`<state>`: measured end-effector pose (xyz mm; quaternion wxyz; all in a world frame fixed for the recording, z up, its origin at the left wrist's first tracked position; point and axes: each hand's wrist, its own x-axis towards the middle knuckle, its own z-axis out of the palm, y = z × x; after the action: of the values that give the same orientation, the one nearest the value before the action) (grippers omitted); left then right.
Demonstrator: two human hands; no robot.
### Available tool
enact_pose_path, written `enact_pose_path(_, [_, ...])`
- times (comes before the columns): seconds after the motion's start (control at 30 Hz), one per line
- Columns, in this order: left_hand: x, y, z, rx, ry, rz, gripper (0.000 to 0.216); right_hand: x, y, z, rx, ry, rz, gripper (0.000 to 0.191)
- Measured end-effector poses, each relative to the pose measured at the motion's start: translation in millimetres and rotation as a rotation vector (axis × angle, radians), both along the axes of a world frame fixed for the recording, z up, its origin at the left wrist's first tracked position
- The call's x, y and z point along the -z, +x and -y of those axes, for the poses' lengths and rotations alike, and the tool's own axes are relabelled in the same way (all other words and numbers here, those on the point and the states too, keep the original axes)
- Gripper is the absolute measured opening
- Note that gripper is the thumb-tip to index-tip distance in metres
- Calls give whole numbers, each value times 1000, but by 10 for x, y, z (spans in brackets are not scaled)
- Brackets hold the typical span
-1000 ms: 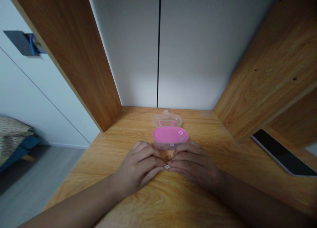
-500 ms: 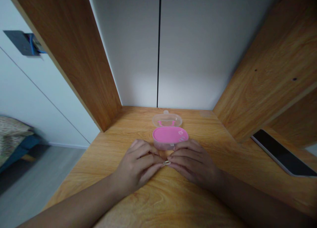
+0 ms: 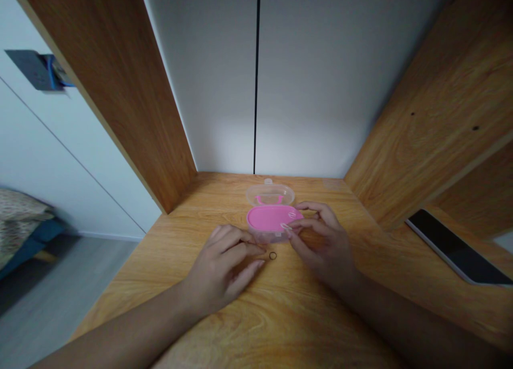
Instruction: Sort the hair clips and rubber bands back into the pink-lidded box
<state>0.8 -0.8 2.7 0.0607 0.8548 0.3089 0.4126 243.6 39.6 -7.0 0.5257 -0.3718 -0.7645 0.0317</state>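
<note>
A small clear plastic case [image 3: 276, 219] with a pink insert stands open on the wooden desk [image 3: 256, 315], its clear lid tipped back. My right hand [image 3: 320, 241] is raised at the case's right edge and pinches a small pale ring over the pink insert. My left hand [image 3: 224, 265] rests on the desk with fingers loosely curled, its fingertips just left of a small dark ring [image 3: 273, 256] lying on the wood in front of the case.
Wooden side panels rise on both sides of the desk, with a white wall behind. A dark phone or tablet [image 3: 457, 246] lies on a lower ledge at the right. Floor and a piece of blue furniture [image 3: 24, 235] show at the left.
My right hand lifted away from my left hand and moved up to the case with the pale ring in its fingertips. The dark ring is uncovered on the desk. My left hand stayed put.
</note>
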Motion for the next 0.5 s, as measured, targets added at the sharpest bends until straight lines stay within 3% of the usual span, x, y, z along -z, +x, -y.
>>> enact_pose_path(0.13, [21,1,-8,-54,-3,17,17,62,17,-89,109,-121,-90,4])
enact_pose_path(0.5, [26,3,-20,-104,-46,59,19,37,-16,-75,83,-210,-96,8])
